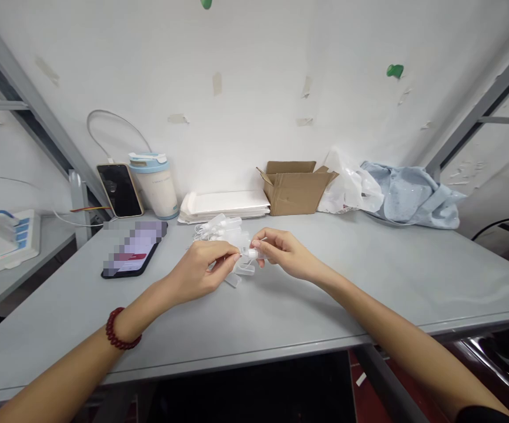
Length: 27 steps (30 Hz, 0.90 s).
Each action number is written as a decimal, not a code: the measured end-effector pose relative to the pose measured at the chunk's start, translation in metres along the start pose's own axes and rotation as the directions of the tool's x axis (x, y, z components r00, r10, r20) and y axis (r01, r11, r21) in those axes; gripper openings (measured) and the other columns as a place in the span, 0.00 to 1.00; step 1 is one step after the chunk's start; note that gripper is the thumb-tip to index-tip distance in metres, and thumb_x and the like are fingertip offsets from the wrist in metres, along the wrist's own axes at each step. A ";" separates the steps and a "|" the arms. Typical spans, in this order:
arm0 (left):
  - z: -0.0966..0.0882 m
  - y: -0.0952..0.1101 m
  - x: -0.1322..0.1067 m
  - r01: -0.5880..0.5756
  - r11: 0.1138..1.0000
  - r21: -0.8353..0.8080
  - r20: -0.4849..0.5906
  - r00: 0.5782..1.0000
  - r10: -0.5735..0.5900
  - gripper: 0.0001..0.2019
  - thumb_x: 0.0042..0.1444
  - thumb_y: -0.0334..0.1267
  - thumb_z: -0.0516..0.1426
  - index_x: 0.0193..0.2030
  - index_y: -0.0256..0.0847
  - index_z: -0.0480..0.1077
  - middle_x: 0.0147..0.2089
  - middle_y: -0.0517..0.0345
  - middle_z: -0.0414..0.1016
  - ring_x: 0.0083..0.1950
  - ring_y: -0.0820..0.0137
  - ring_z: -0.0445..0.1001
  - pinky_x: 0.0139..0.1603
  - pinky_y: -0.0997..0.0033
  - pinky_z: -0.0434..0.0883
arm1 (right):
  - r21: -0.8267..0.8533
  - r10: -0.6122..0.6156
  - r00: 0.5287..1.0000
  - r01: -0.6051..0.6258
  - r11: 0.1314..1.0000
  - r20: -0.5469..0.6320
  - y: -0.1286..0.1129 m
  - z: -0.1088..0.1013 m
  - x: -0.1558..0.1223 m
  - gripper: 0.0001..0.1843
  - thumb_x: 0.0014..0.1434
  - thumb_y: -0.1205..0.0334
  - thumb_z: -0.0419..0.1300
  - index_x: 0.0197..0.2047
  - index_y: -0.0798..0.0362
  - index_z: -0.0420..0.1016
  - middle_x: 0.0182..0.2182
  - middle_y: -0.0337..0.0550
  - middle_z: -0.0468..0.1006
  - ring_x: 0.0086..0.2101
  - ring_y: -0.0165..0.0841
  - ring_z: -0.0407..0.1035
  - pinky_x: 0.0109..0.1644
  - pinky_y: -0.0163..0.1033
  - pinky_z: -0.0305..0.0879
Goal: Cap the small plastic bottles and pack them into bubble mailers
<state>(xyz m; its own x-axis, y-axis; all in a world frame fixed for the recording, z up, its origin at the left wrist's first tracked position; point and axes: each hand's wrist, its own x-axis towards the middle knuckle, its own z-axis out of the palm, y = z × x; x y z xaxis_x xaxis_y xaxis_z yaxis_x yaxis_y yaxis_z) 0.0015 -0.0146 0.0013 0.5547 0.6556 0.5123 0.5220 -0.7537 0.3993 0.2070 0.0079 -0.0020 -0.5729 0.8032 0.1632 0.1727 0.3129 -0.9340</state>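
Observation:
My left hand (204, 269) and my right hand (283, 252) meet over the middle of the grey table (281, 317). Both pinch a small white plastic piece (251, 253) between their fingertips. A red bead bracelet (120, 330) is on my left wrist. Just behind and under the hands lies a pile of several small clear plastic bottles and caps (225, 232). One clear cap (233, 281) lies on the table below my left fingers.
A phone (131, 252) lies flat to the left; another phone (119, 189) leans on the wall beside a white tub (155, 185). At the back are white trays (225, 204), an open cardboard box (294, 187), a plastic bag (351, 187) and blue cloth (413, 194).

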 end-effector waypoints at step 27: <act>-0.005 -0.001 0.010 0.665 0.465 -0.585 0.453 0.743 -0.492 0.15 0.56 0.44 0.52 0.27 0.35 0.71 0.21 0.61 0.65 0.18 0.80 0.58 0.20 0.77 0.55 | -0.138 -0.113 0.990 0.101 0.985 -0.080 0.002 0.005 0.000 0.11 0.63 0.56 0.49 0.35 0.54 0.65 0.23 0.36 0.71 0.24 0.26 0.62 0.29 0.32 0.56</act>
<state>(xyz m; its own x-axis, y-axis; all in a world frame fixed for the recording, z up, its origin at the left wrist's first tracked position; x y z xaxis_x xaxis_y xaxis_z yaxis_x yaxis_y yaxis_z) 0.0036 -0.0075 0.0100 0.4490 0.8790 -0.1603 0.2328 0.0581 0.9708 0.2030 0.0062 -0.0053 -0.5227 0.8007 0.2927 0.2230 0.4599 -0.8595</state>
